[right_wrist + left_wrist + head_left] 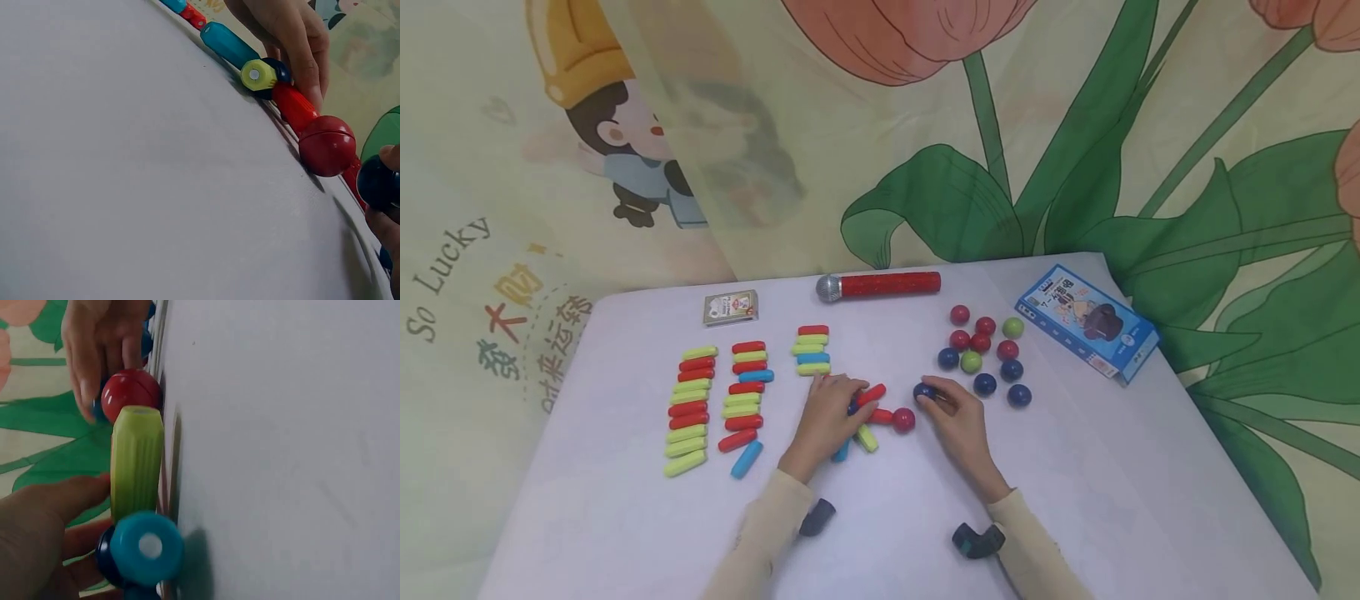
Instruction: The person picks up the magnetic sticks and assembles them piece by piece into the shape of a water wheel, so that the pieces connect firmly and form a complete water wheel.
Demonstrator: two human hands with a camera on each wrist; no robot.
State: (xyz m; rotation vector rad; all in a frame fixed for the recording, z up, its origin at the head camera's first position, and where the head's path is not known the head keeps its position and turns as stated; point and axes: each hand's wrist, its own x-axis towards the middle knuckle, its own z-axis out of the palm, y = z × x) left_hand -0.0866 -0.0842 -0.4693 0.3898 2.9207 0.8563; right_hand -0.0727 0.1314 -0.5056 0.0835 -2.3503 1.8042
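Note:
Between the finger and thumb of my right hand point(958, 421) is a dark blue ball point(922, 391), held just right of a red ball point(904, 420). That red ball is on the end of a red rod point(882, 416). The rod joins a cluster of magnetic-looking toy rods around another dark blue ball point(278, 70), which my left hand point(829, 417) grips and mostly hides in the head view. A yellow-green rod point(137, 465), a blue rod point(228, 45) and a second red rod point(872, 393) also radiate from it.
Rows of red, yellow-green and blue rods point(687, 408) lie to the left. Loose red, green and blue balls point(980, 342) sit at the right, beside a blue box point(1086, 321). A red microphone point(887, 284) and a small card box point(731, 307) lie at the back.

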